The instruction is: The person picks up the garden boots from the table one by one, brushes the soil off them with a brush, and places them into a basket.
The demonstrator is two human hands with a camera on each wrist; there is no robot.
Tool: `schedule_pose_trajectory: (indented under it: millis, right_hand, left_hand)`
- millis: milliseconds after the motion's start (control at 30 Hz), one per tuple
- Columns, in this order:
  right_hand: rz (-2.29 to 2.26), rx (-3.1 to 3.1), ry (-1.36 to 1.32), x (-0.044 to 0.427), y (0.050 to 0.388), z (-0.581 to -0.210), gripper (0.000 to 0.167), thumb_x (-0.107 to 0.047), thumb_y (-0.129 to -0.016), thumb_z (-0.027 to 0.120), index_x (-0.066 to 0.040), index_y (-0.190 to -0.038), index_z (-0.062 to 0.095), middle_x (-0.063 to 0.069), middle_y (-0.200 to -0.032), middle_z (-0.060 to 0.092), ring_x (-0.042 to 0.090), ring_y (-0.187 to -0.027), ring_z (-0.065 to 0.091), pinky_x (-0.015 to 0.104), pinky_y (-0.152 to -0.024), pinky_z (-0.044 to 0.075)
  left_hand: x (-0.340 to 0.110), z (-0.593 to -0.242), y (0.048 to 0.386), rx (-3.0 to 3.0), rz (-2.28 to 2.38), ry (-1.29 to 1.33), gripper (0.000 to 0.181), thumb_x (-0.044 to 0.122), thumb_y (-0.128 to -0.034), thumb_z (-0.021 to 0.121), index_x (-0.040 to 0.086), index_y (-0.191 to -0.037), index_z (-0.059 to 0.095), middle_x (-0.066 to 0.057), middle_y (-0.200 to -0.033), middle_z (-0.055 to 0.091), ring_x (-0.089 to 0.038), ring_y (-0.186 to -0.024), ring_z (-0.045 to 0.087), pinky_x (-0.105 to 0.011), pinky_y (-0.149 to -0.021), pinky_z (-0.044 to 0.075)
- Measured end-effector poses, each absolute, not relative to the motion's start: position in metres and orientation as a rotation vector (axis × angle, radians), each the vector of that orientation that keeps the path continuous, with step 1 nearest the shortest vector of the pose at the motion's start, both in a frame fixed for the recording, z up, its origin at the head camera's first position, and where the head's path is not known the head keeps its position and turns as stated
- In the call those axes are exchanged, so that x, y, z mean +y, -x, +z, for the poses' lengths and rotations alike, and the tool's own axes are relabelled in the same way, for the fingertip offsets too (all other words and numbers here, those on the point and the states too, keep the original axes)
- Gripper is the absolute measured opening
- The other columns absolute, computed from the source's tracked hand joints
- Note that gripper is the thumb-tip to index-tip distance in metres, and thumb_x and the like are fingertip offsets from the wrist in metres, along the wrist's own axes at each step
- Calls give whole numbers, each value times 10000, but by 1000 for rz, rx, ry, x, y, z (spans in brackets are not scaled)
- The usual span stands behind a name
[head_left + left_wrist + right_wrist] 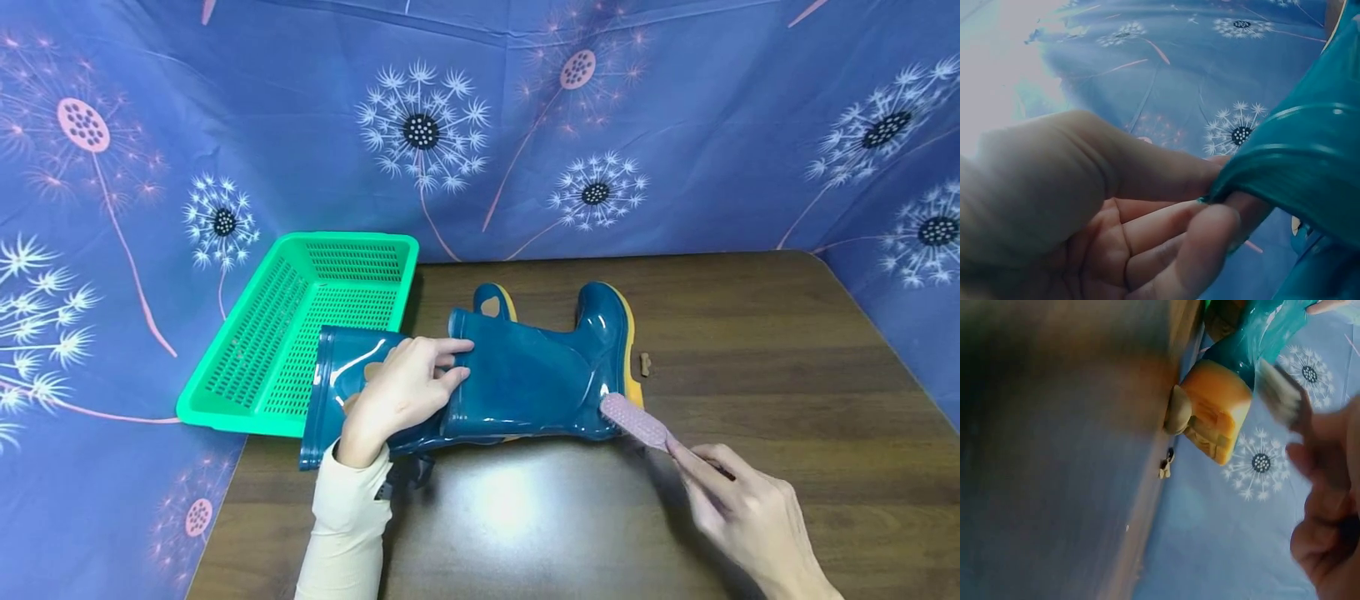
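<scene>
A teal rubber boot (525, 375) with a yellow sole lies on its side, toe toward the back. My left hand (405, 387) pinches the rim of its shaft; in the left wrist view the thumb and fingers of that hand (1116, 206) hold the teal edge (1291, 175). At the heel end, my right hand (750, 508) grips a pale purple brush (636, 420), its bristles against the boot. The right wrist view shows the brush (1280, 394) beside the yellow sole (1219, 400). A second teal boot (360, 354) lies partly under the left hand and first boot.
A green plastic basket (225, 417) stands at the left of the brown wooden table (750, 350), behind the second boot's shaft. A small brown bone-shaped piece (646, 364) lies right of the sole. Blue dandelion-print cloth (675, 108) hangs behind.
</scene>
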State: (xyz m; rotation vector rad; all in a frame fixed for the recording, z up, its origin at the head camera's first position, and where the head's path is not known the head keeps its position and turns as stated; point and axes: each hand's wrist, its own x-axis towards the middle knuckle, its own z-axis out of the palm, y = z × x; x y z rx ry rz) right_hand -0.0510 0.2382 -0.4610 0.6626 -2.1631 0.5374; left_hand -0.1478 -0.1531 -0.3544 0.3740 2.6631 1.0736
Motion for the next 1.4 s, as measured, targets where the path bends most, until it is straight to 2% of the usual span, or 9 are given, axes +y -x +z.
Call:
schedule_pose_trajectory:
  millis: [233, 500, 767, 967, 1067, 1100, 1200, 1300, 1400]
  right_hand:
    - [555, -2247, -303, 255, 53, -469, 387, -325, -982, 595, -40, -1011, 854, 43, -794, 750, -20, -501, 453, 236, -422, 354]
    - [625, -2260, -33, 272, 58, -455, 232, -100, -956, 669, 43, -1078, 806, 244, -853, 760, -227, -624, 367, 55, -488, 340]
    - [675, -2189, 85, 276, 78, -440, 248, -140, -993, 667, -14, -1158, 803, 266, -957, 773, -401, -887, 347, 51, -702, 320]
    - [680, -2153, 100, 292, 102, -428, 271, -176, -1023, 641, -16, -1182, 792, 299, -976, 764, -405, -873, 342, 48, -720, 268]
    - [690, -2142, 136, 302, 112, -425, 268, -170, -1018, 645, -20, -1183, 794, 292, -964, 768, -388, -825, 346, 64, -694, 262]
    - [700, -2137, 161, 306, 113, -425, 264, -167, -1014, 649, -28, -1182, 796, 273, -955, 776, -377, -797, 349, 61, -690, 257]
    - [750, -2133, 241, 315, 117, -426, 257, -179, -1007, 663, -58, -1183, 805, -163, -887, 798, -349, -730, 363, 73, -674, 252]
    - [815, -2128, 325, 324, 117, -427, 255, -196, -1004, 672, -70, -1177, 811, -538, -850, 549, -356, -717, 396, 92, -684, 251]
    - [866, -2127, 376, 330, 116, -430, 255, -200, -998, 680, -65, -1168, 815, -632, -839, 432, -372, -741, 425, 116, -699, 255]
  left_hand:
    - [-150, -350, 144, 2618, 1193, -358, 441, 190, -1043, 691, 182, -1482, 649, -53, -1026, 812, -174, -760, 734, -295, -558, 464]
    - [-140, -338, 135, 2574, 1414, -322, 443, 230, -1040, 679, 251, -1482, 648, -99, -1402, 713, -161, -815, 789, -317, -539, 511]
    - [-123, -311, 132, 2597, 1455, -347, 434, 186, -1031, 676, 186, -1465, 665, -103, -1320, 756, -131, -712, 769, -332, -524, 499]
    - [-101, -277, 138, 2653, 1308, -409, 430, 193, -1033, 662, 160, -1461, 666, -56, -1268, 781, -200, -508, 641, -292, -461, 380]
    - [-89, -262, 142, 2683, 1194, -473, 425, 190, -1030, 653, 146, -1452, 673, -46, -1298, 771, -173, -611, 698, -281, -474, 344]
    - [-84, -258, 143, 2694, 1154, -506, 423, 184, -1029, 649, 139, -1449, 675, -43, -1295, 773, -165, -651, 707, -288, -500, 356]
    - [-73, -251, 146, 2720, 1063, -581, 408, 181, -1028, 646, 125, -1430, 691, -22, -1306, 771, -121, -834, 747, -314, -604, 407]
    - [-61, -247, 150, 2706, 1006, -643, 391, 196, -1032, 646, 112, -1409, 705, -3, -1283, 782, -140, -904, 747, -300, -718, 472]
    - [-52, -245, 152, 2655, 982, -674, 383, 224, -1040, 643, 112, -1400, 710, 15, -1252, 791, -88, -930, 735, -282, -745, 500]
